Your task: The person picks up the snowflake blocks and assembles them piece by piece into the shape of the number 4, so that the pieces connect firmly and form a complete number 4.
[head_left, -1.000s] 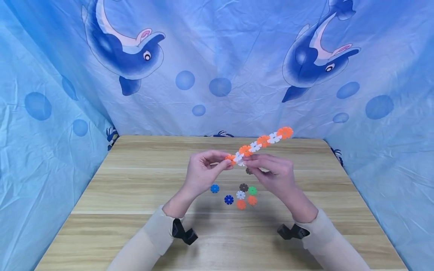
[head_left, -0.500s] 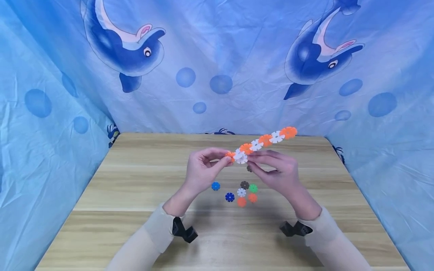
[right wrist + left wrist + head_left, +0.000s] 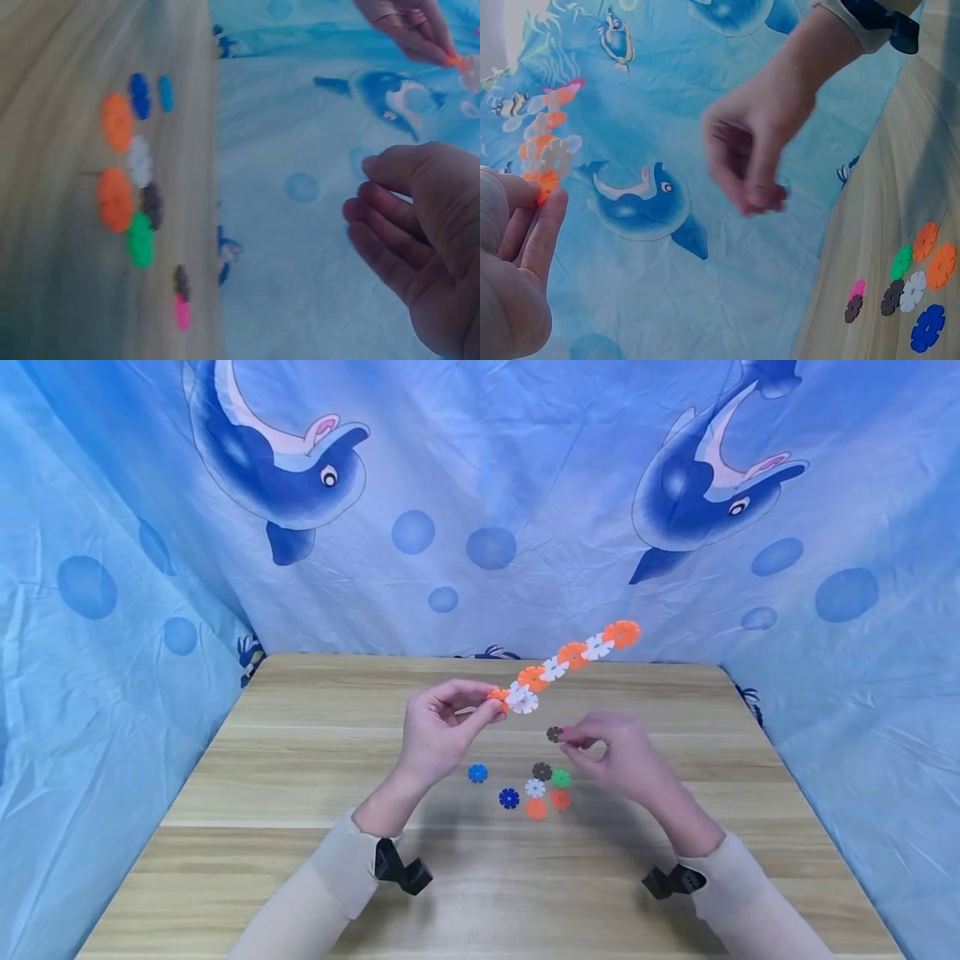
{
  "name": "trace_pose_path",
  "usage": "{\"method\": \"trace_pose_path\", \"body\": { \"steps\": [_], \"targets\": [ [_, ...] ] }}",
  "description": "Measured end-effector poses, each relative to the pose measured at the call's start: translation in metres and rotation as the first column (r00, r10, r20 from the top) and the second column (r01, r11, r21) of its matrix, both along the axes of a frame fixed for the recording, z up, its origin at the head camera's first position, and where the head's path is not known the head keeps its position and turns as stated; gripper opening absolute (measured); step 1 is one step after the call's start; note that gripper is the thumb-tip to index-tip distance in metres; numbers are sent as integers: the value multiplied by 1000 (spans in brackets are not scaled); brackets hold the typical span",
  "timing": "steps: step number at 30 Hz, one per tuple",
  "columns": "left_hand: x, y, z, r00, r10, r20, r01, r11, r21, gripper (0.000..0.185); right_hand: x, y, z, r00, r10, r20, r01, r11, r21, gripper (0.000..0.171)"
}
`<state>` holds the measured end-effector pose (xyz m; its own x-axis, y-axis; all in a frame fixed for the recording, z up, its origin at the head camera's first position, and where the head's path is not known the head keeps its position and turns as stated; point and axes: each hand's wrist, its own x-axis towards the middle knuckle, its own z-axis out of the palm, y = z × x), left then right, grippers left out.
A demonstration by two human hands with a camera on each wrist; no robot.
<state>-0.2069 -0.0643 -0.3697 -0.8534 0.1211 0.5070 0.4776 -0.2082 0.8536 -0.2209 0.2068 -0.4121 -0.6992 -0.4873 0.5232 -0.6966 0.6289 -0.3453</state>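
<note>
My left hand (image 3: 491,703) pinches the lower end of a chain of orange and white snowflake discs (image 3: 570,656), which slants up to the right above the wooden table (image 3: 300,760). In the left wrist view the chain (image 3: 547,142) rises from my fingertips. My right hand (image 3: 579,741) hovers low over the table with loosely curled fingers and holds nothing. Its fingertips are right beside a joined brown and pink disc pair (image 3: 555,734), which lies flat on the table (image 3: 180,296).
Several loose discs lie between my hands: light blue (image 3: 477,772), dark blue (image 3: 509,797), white (image 3: 534,787), brown (image 3: 542,771), green (image 3: 561,778) and two orange (image 3: 536,809). A blue dolphin-print cloth (image 3: 487,485) encloses the table on three sides.
My right hand has let go of the chain and dropped down toward the brown and pink pair. My left hand alone keeps the chain, now slightly higher and further left.
</note>
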Motion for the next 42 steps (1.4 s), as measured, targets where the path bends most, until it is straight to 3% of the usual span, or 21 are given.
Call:
{"method": "trace_pose_path", "body": {
  "steps": [5, 12, 21, 29, 36, 39, 42],
  "targets": [
    [0, -1, 0, 1000, 9, 20, -9, 1000, -5, 23, 5, 7, -23, 982, -38, 186, 17, 994, 110, 14],
    [-1, -2, -1, 999, 22, 28, -22, 1000, -1, 23, 11, 8, -49, 942, -63, 331, -6, 979, 205, 16],
    [0, -1, -3, 999, 17, 29, -16, 1000, -13, 22, 15, 4, -75, 946, -87, 313, -22, 944, 329, 24],
    [-1, 0, -6, 1000, 17, 23, -17, 1000, -15, 22, 16, 1, -81, 946, -100, 307, -7, 944, 329, 23],
    [0, 3, -9, 1000, 20, 16, -19, 1000, -13, 21, 18, -3, -82, 973, -79, 215, 8, 950, 311, 13],
    [0, 4, -11, 1000, 18, 10, -18, 1000, -11, 20, 18, -3, -79, 956, -119, 267, 41, 959, 281, 15],
    [0, 5, -11, 1000, 15, 5, -15, 1000, -5, 20, 18, 0, -71, 919, -137, 371, 65, 978, 200, 17]
  ]
}}
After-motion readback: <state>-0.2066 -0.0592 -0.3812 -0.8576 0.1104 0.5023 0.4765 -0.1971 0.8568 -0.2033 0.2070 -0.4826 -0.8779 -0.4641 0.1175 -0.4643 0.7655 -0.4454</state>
